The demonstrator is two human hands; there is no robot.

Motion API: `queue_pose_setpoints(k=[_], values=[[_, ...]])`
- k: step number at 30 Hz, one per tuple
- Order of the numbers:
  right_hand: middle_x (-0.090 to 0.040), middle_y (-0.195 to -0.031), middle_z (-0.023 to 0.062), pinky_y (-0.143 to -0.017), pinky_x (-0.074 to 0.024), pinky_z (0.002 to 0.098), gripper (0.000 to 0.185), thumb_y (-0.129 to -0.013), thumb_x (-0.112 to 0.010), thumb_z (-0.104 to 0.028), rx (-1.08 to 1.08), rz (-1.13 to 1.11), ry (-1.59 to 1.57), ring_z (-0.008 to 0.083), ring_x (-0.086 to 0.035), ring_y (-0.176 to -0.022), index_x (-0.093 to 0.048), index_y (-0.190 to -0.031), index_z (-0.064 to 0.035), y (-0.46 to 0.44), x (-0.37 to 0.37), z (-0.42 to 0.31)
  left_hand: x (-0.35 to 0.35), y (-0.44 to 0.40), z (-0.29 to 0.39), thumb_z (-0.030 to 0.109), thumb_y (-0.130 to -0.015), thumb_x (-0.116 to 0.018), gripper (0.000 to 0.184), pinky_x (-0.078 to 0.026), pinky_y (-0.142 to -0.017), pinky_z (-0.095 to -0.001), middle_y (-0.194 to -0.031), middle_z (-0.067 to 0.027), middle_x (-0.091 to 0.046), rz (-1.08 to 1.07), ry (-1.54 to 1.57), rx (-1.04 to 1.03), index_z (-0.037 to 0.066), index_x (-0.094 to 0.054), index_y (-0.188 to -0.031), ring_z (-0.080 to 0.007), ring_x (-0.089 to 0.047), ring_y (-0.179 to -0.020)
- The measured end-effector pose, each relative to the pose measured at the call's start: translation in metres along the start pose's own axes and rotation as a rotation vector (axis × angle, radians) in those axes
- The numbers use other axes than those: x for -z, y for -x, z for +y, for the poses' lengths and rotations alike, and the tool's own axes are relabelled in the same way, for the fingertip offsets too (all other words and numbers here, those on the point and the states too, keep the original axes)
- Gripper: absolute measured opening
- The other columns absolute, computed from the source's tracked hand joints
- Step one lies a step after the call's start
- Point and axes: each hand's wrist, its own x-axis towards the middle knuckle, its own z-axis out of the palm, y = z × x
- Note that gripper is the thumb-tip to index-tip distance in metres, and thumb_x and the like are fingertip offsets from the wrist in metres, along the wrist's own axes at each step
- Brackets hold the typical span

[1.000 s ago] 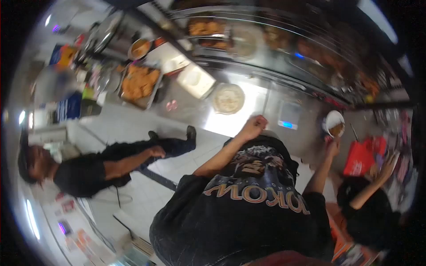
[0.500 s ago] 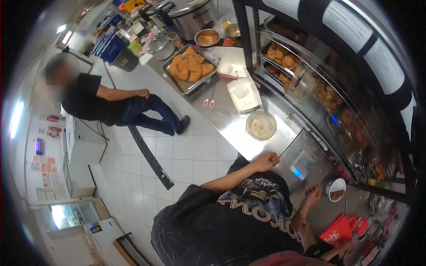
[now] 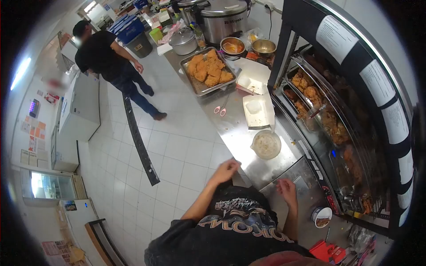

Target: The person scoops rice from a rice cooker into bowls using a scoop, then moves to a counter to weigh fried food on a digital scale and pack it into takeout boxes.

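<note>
My left hand [image 3: 226, 171] is by the counter's front edge, fingers curled in; what they hold, if anything, does not show. My right hand [image 3: 288, 191] hovers above the steel counter with bent fingers somewhat apart, and nothing shows in it. Close beside it lies a flat scale [image 3: 303, 181], partly hidden. A spouted bowl [image 3: 266, 145] with pale, whitish contents stands beyond both hands. To the right is a white tub [image 3: 322, 217] with brown bits inside.
Past the bowl are open cardboard boxes [image 3: 258, 111], pink-handled scissors [image 3: 220, 109] and a metal tray [image 3: 203, 92] of fried chicken. A glass display cabinet [image 3: 330, 111] lines the right side. A person in dark clothes [image 3: 100, 55] stands on the tiled floor at left.
The view has shifted. My left hand has drawn back from above the counter to its edge. My right hand has moved from near the tub toward the scale. The other person has turned away.
</note>
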Motion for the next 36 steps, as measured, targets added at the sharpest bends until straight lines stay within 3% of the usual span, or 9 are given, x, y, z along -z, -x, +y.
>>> queue_pose_setpoints(k=[6, 10, 13, 18, 23, 30, 32, 34, 36], values=[[-0.069, -0.085, 0.0056, -0.065, -0.0512, 0.0252, 0.024, -0.096, -0.061, -0.019, 0.15, -0.165, 0.188, 0.0112, -0.063, -0.072, -0.065, -0.108, 0.0018, -0.043, -0.058, -0.057, 0.13, -0.002, -0.196, 0.023, -0.094, -0.054, 0.023, -0.046, -0.051, -0.0255, -0.077, -0.0091, -0.065, 0.552, 0.15, 0.399, 0.001, -0.063, -0.095, -0.0123, -0.061, -0.063], [-0.068, -0.081, 0.0039, -0.063, -0.0503, 0.0252, 0.021, -0.097, -0.059, -0.019, 0.108, -0.038, 0.309, 0.0104, -0.062, -0.069, -0.066, -0.104, -0.0003, -0.077, -0.118, -0.079, 0.188, 0.072, -0.382, 0.037, -0.079, -0.069, 0.032, -0.052, -0.07, -0.044, -0.088, -0.0132, -0.067, -0.366, -0.935, 0.467, 0.011, -0.065, -0.097, -0.0317, -0.067, -0.086], [-0.067, -0.078, 0.0038, -0.064, -0.0504, 0.026, 0.022, -0.097, -0.06, -0.02, 0.087, -0.02, 0.407, 0.0109, -0.062, -0.068, -0.068, -0.1, 0.0004, -0.093, -0.171, -0.097, 0.232, 0.12, -0.363, 0.036, -0.086, -0.064, 0.031, -0.052, -0.074, -0.0434, -0.09, -0.0152, -0.067, -0.589, -0.627, 0.338, 0.011, -0.064, -0.103, -0.032, -0.065, -0.087], [-0.068, -0.078, 0.0045, -0.064, -0.0507, 0.0269, 0.023, -0.095, -0.062, -0.022, 0.117, -0.169, 0.501, 0.0099, -0.062, -0.07, -0.069, -0.098, -0.0005, -0.141, -0.259, -0.139, 0.268, 0.083, -0.357, 0.032, -0.09, -0.059, 0.031, -0.052, -0.065, -0.0433, -0.092, -0.0155, -0.067, -0.082, 0.021, 0.992, 0.007, -0.059, -0.108, -0.0301, -0.065, -0.076], [-0.068, -0.085, 0.0017, -0.066, -0.0507, 0.0276, 0.024, -0.096, -0.062, -0.025, 0.182, -0.224, 0.151, 0.01, -0.061, -0.074, -0.068, -0.105, -0.0031, -0.22, -0.285, -0.232, 0.32, -0.009, -0.339, 0.028, -0.093, -0.055, 0.029, -0.052, -0.056, -0.0406, -0.093, -0.0159, -0.067, 0.257, 0.319, 0.94, 0.004, -0.054, -0.11, -0.0276, -0.065, -0.067], [-0.07, -0.095, 0.0121, -0.079, -0.0551, 0.0327, 0.03, -0.089, -0.065, -0.02, 0.562, 0.584, -0.357, 0.0227, -0.069, -0.086, -0.065, -0.11, 0.0001, -0.466, -0.188, -0.368, 0.372, -0.121, -0.252, 0.028, -0.096, -0.057, 0.026, -0.049, -0.05, -0.0293, -0.088, -0.0135, -0.066, 0.384, 0.322, 0.639, 0.005, -0.055, -0.108, -0.0203, -0.064, -0.066], [-0.07, -0.1, 0.0205, -0.084, -0.0545, 0.0396, 0.044, -0.085, -0.068, -0.033, 0.437, 1.039, 0.214, 0.0368, -0.069, -0.089, -0.064, -0.11, 0.0036, -0.545, -0.14, -0.368, 0.381, -0.124, -0.254, 0.028, -0.096, -0.058, 0.025, -0.049, -0.05, -0.0284, -0.085, -0.0114, -0.065, 0.387, 0.368, 0.506, 0.004, -0.055, -0.105, -0.0179, -0.063, -0.064], [-0.063, -0.118, 0.0282, -0.094, -0.0501, 0.0429, 0.06, -0.081, -0.069, -0.042, 0.038, 0.974, 0.339, 0.0444, -0.063, -0.105, -0.061, -0.115, 0.0068, -0.595, -0.107, -0.358, 0.393, -0.104, -0.278, 0.029, -0.099, -0.052, 0.026, -0.052, -0.051, -0.0295, -0.078, -0.0099, -0.064, 0.304, 0.247, 0.269, 0.003, -0.056, -0.099, -0.0184, -0.064, -0.063], [-0.047, -0.14, 0.0284, -0.104, -0.0433, 0.0428, 0.067, -0.083, -0.069, -0.041, -0.089, 1.237, 0.309, 0.0399, -0.048, -0.129, -0.054, -0.127, 0.007, -0.611, -0.118, -0.349, 0.394, -0.097, -0.318, 0.025, -0.097, -0.053, 0.026, -0.054, -0.051, -0.0331, -0.077, -0.012, -0.065, 0.515, 0.49, 0.501, -0.001, -0.06, -0.097, -0.0215, -0.064, -0.061]])
